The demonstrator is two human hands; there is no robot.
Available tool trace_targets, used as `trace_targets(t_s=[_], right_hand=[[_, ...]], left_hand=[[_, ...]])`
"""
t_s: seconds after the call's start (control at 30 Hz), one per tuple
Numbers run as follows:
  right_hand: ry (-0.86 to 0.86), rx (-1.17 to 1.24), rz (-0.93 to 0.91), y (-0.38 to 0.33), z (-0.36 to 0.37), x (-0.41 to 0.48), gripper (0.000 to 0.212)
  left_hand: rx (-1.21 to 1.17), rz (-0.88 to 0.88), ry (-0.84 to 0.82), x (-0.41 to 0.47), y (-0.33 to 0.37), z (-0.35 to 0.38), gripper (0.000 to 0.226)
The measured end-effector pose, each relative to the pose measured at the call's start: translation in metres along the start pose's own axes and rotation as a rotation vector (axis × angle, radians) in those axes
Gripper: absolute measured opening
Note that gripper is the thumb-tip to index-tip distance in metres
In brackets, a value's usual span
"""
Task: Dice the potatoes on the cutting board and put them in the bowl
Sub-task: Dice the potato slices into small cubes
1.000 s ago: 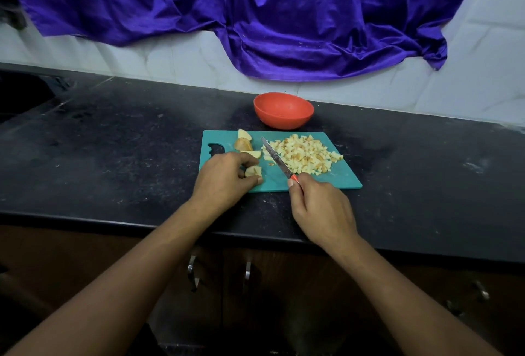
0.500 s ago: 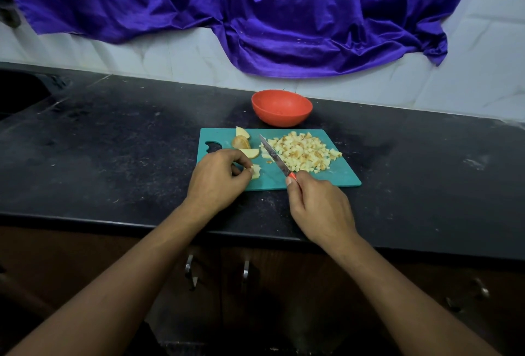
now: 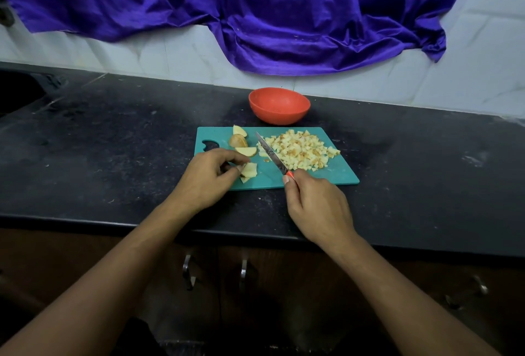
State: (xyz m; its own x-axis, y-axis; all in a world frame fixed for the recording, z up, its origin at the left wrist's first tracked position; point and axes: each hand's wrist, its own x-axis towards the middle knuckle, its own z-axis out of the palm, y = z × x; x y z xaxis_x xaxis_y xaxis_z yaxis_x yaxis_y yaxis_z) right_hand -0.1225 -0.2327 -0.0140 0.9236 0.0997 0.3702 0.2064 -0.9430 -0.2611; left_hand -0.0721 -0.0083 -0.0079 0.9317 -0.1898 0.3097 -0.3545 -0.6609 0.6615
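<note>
A teal cutting board (image 3: 338,176) lies on the black counter. A heap of diced potato (image 3: 301,149) covers its right half. Three potato wedges (image 3: 240,141) lie at its far left. My left hand (image 3: 208,176) pinches a potato slice (image 3: 250,170) near the board's front edge. My right hand (image 3: 315,205) grips the orange handle of a knife (image 3: 271,154), whose blade points away along the left side of the heap. Behind the board stands an orange bowl (image 3: 279,106), with nothing visible in it.
The black counter (image 3: 113,151) runs left and right, with a dark sink recess (image 3: 17,94) at far left. A purple cloth (image 3: 255,11) hangs over the white tiled wall. Cabinet handles (image 3: 187,270) show below the counter edge.
My left hand has drawn back slightly and now pinches the slice by its edge, so more of the slice shows. The knife and right hand have barely moved.
</note>
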Motion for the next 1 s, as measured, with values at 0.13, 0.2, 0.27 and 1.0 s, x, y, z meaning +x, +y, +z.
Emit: trace_targets(t_s=[0.13, 0.2, 0.27, 1.0], right_hand=[[-0.005, 0.009, 0.001, 0.001, 0.001, 0.0, 0.031], [-0.001, 0.008, -0.002, 0.0, 0.002, 0.0, 0.032], [0.0, 0.005, -0.002, 0.0, 0.002, 0.0, 0.031], [-0.006, 0.001, 0.002, 0.0, 0.0, 0.0, 0.031]], left_hand=[[-0.074, 0.009, -0.165, 0.005, -0.005, -0.013, 0.035], [-0.07, 0.01, -0.195, 0.008, -0.006, -0.015, 0.036], [-0.038, 0.025, -0.178, 0.011, -0.005, -0.014, 0.031], [0.018, -0.15, 0.035, 0.021, 0.007, 0.007, 0.012]])
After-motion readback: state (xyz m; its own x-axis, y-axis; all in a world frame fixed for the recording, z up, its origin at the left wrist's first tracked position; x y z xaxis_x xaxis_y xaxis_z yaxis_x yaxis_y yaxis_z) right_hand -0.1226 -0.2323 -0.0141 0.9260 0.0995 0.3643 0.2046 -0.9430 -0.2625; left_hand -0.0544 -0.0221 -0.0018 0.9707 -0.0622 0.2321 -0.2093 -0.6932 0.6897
